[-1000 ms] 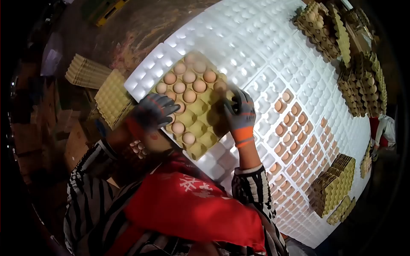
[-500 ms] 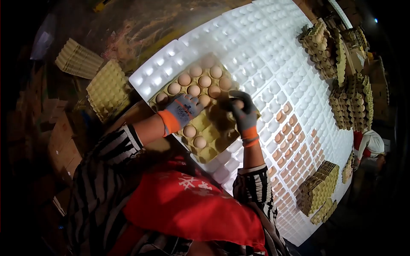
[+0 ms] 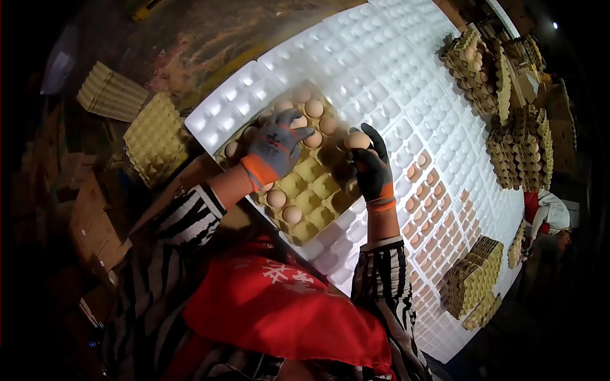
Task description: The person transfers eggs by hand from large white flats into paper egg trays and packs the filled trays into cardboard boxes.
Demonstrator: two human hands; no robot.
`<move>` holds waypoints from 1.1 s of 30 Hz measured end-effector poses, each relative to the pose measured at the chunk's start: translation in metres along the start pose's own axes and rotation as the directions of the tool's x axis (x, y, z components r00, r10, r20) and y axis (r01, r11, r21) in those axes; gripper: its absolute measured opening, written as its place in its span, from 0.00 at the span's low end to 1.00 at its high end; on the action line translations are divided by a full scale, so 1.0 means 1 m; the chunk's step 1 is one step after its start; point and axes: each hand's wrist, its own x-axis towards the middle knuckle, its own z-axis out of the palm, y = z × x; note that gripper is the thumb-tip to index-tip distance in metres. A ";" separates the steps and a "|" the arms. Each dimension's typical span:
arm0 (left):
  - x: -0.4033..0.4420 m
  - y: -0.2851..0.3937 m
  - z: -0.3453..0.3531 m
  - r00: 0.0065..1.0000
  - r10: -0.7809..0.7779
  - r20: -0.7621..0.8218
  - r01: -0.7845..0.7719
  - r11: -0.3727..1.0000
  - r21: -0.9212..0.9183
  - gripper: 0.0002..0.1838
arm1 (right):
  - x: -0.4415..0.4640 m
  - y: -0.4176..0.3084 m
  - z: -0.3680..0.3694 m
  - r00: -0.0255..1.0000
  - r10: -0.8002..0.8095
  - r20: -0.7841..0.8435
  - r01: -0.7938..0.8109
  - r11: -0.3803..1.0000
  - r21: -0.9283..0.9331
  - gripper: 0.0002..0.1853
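White foam extends beyond the carton; above its right side, the right hand pinches an egg. Over its eggs, the left hand curls, grip unclear.

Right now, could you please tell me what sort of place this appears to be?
Probably an egg sorting or packing area, perhaps in a warehouse: many eggs sit in white moulded trays, loaded fibre trays are stacked beyond them, and cardboard boxes stand off to the left.
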 end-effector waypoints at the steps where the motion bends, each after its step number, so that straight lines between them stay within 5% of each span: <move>1: 0.003 0.005 0.009 0.997 -0.019 0.077 0.010 0.993 0.114 0.22 | 0.006 -0.008 0.005 1.000 -0.010 -0.011 0.009 0.994 -0.105 0.27; 3: 0.010 0.014 0.022 0.972 -0.085 0.218 0.005 0.938 0.347 0.23 | 0.021 -0.015 0.015 0.999 -0.039 -0.021 0.030 0.952 -0.304 0.24; 5: 0.012 0.017 0.035 0.973 -0.019 0.232 -0.092 0.885 0.457 0.16 | 0.035 -0.018 0.028 0.932 -0.321 0.167 0.327 0.549 -0.769 0.20; 7: 0.016 0.018 0.044 0.970 0.023 0.244 -0.158 0.820 0.550 0.09 | 0.041 -0.036 0.052 0.962 -0.124 0.241 0.245 0.013 -0.969 0.21; 10: 0.026 0.018 0.047 0.895 -0.066 0.441 -0.225 0.787 0.575 0.12 | 0.048 -0.048 0.086 0.970 0.082 0.229 0.242 -0.218 -0.946 0.22; 14: 0.029 0.010 0.036 0.894 0.010 0.448 -0.233 0.865 0.445 0.14 | 0.050 -0.052 0.080 0.980 0.039 0.195 0.198 -0.140 -0.970 0.22; 17: 0.034 0.006 0.001 0.948 -0.037 0.316 -0.021 0.984 0.176 0.16 | 0.047 -0.041 0.042 0.961 -0.184 0.208 0.226 0.080 -0.971 0.23; 18: 0.042 0.007 -0.006 0.941 -0.143 0.306 0.068 0.968 0.242 0.20 | 0.041 -0.035 0.023 0.934 -0.308 0.182 0.245 0.180 -0.953 0.22; 19: 0.041 -0.009 0.001 0.975 -0.093 0.204 0.056 0.983 0.177 0.25 | 0.024 -0.042 0.022 0.923 -0.358 0.141 0.228 0.215 -0.950 0.22; 21: 0.067 0.010 -0.014 0.938 -0.232 0.256 0.135 0.928 0.348 0.29 | -0.006 -0.044 0.012 0.905 -0.422 0.059 0.287 0.499 -0.818 0.23; 22: 0.077 -0.002 -0.003 0.903 -0.308 0.300 0.177 0.902 0.393 0.29 | -0.009 -0.029 -0.008 0.861 -0.504 0.063 0.334 0.468 -0.818 0.22; 24: 0.098 -0.002 0.003 0.831 -0.395 0.391 0.175 0.854 0.490 0.27 | -0.039 -0.027 -0.018 0.870 -0.492 -0.020 0.288 0.540 -0.791 0.22; 26: 0.113 -0.014 0.011 0.730 -0.506 0.459 0.338 0.852 0.400 0.26 | -0.067 -0.021 -0.039 0.869 -0.489 -0.072 0.249 0.560 -0.790 0.23; 28: 0.124 -0.013 0.014 0.705 -0.506 0.497 0.298 0.848 0.439 0.25 | -0.099 -0.010 -0.061 0.860 -0.460 -0.223 0.177 0.676 -0.715 0.24; 30: 0.133 0.004 0.018 0.658 -0.605 0.448 0.461 0.795 0.395 0.21 | -0.129 0.003 -0.085 0.835 -0.417 -0.359 0.113 0.768 -0.631 0.26; 32: 0.131 -0.005 0.040 0.668 -0.645 0.371 0.600 0.762 0.246 0.20 | -0.158 0.004 -0.102 0.813 -0.378 -0.443 0.002 0.762 -0.647 0.26; 33: 0.131 -0.012 0.048 0.740 -0.562 0.369 0.444 0.821 0.359 0.20 | -0.169 0.010 -0.114 0.796 -0.370 -0.479 -0.025 0.771 -0.637 0.27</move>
